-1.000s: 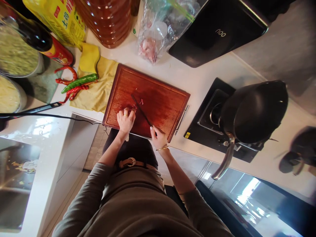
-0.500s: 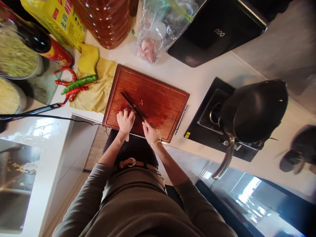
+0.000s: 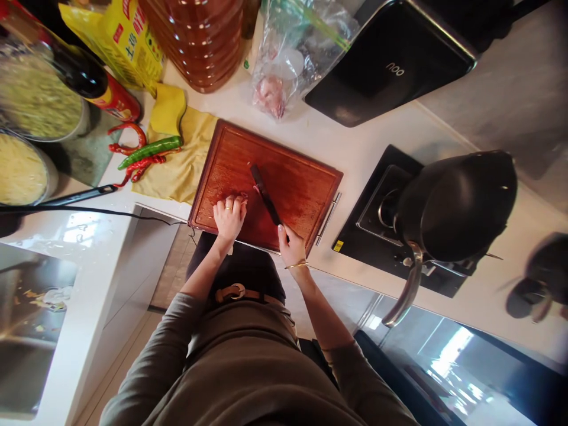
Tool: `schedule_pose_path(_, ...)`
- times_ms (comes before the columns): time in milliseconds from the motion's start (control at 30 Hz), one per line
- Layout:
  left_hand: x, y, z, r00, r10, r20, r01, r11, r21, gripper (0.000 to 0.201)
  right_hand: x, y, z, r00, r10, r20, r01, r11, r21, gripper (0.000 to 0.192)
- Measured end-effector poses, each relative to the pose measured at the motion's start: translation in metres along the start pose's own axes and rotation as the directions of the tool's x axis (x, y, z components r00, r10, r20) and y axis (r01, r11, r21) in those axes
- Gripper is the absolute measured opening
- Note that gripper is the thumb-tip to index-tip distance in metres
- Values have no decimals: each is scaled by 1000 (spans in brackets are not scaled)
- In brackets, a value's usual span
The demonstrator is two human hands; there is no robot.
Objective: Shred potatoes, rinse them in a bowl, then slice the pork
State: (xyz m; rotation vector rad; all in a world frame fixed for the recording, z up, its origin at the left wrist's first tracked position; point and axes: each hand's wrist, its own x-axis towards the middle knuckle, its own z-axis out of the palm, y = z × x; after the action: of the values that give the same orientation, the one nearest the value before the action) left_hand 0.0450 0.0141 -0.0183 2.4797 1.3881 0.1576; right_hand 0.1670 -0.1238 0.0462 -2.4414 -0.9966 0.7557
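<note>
we are clasping the knife [image 3: 267, 201] in our right hand [image 3: 293, 244] while our left hand [image 3: 229, 219] is pinning reddish meat [image 3: 244, 194], likely soft, slippery and best pressed from above, toward the near left corner of the board [image 3: 304, 186].

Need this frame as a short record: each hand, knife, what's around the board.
left hand: left hand on the cutting board, by a reddish scrap
right hand: right hand gripping the knife by its handle
knife: over the board, tip pointing away from the person
left of board: yellow cloth, green pepper
right of board: stove, black pot
</note>
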Motion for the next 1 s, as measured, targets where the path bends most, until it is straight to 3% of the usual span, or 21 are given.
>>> schedule_pose_path(300,0,1,1,999,-41,20,41,999,-21,35,-5,-8,4,989,-123,83,128,990,-56,41)
schedule_pose_path(633,1,2,-2,990,-81,114,82,997,-12,34,-7,-16,6,985,-78,154,106,977,-184,38)
schedule_pose_path(1000,1,4,0,992,-88,95,89,996,-5,36,9,-27,3,980,-60,189,73,995,-62,40)
